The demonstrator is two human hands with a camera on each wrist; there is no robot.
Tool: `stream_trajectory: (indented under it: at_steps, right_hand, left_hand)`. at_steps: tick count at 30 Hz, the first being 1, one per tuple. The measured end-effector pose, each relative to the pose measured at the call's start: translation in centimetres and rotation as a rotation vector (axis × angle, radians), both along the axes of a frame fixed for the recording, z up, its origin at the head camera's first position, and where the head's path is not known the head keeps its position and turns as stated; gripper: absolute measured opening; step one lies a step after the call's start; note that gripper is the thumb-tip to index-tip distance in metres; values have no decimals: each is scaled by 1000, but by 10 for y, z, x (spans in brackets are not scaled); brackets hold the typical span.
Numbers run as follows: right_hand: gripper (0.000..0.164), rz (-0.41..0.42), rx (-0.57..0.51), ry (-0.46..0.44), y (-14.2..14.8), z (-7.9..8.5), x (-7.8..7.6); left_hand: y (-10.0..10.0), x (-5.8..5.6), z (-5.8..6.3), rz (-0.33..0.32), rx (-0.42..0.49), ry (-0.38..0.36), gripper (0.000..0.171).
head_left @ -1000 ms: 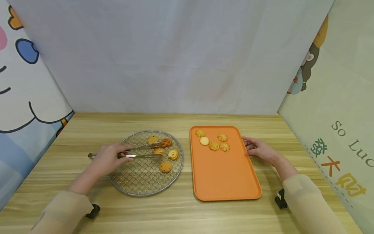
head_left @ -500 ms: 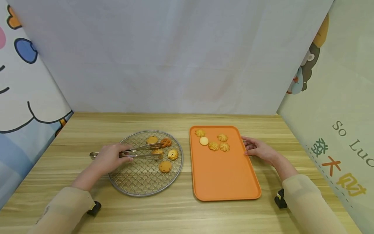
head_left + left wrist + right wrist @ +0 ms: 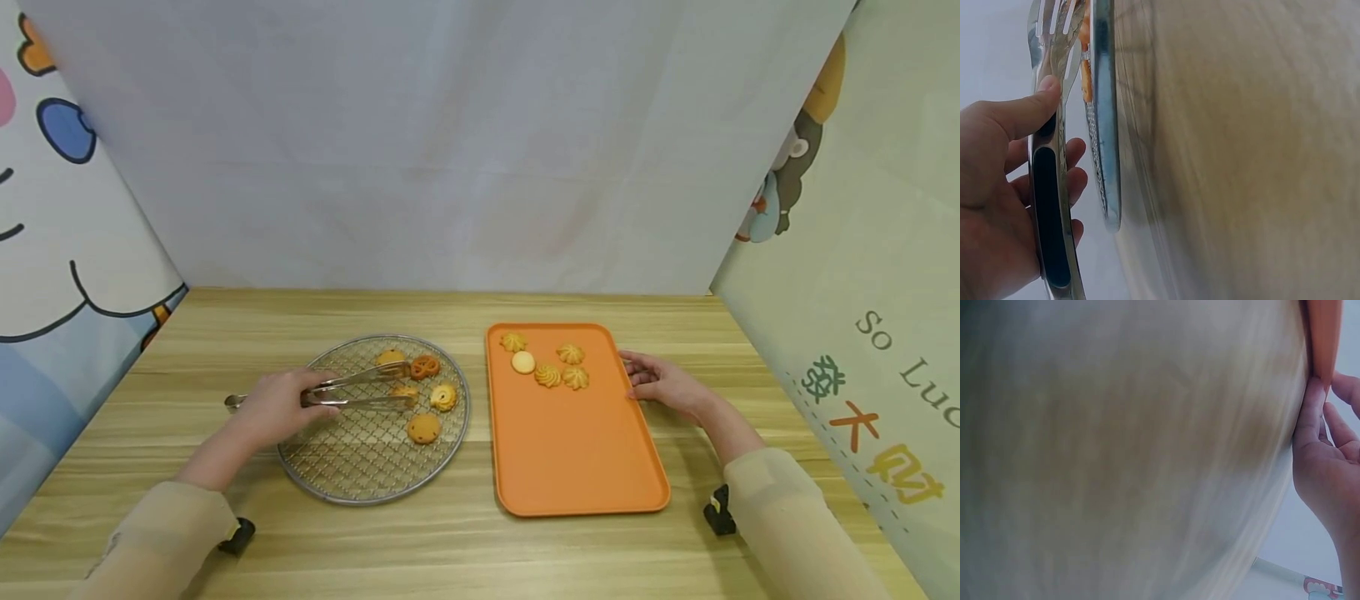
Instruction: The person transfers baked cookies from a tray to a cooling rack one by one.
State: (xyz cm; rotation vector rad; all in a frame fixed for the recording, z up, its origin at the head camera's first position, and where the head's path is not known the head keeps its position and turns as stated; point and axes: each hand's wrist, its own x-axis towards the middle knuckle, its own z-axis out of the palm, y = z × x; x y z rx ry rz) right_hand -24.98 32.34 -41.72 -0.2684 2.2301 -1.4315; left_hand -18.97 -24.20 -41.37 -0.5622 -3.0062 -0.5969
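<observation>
My left hand [image 3: 279,408] grips metal tongs [image 3: 371,403] above the round wire rack [image 3: 352,467]. In the left wrist view the thumb lies on the handle [image 3: 1050,212], with the other fingers behind it. The tongs' arms stand apart on either side of a partly hidden cookie [image 3: 403,390]. Around their tips lie a pretzel [image 3: 425,367], a swirled cookie [image 3: 443,397] and two round cookies, one nearer me [image 3: 424,428] and one farther back [image 3: 390,357]. My right hand [image 3: 667,390] holds the right rim of the orange tray [image 3: 577,467], thumb and fingers at its edge.
Several cookies sit in the far part of the tray, among them a plain round one [image 3: 523,362] and a piped one [image 3: 575,377]. Rack and tray stand side by side on the wooden table [image 3: 420,550]. A pale cloth [image 3: 450,167] hangs behind.
The tongs have shifted very slightly left and their arms look a little farther apart. The right hand and the tray stay in place.
</observation>
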Motion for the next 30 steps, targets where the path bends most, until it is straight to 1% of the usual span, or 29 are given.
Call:
stream_trajectory:
  at_steps: [5,9,12,16,18,25,30]
  right_hand:
    - [76,0,-7,-8,0,0,0]
    - [76,6,-8,-9,0,-1,0]
    - [76,5,-4,-4,0,-1,0]
    - [76,3,13,7,-1,0,-1]
    - [76,6,23,13,-1,1,-1]
    - [75,5,25,13,-3,3,1]
    - [74,0,7,-1,-4,3,1]
  left_hand:
    - [0,0,3,24,-1,-42,55]
    - [2,1,7,44,15,-62,55]
    - [6,1,10,38,21,-56,54]
    - [12,0,15,22,20,-20,54]
    - [15,-1,19,24,17,-13,56]
    - [28,-2,33,45,22,-44,61]
    - [41,-3,44,58,33,-27,63]
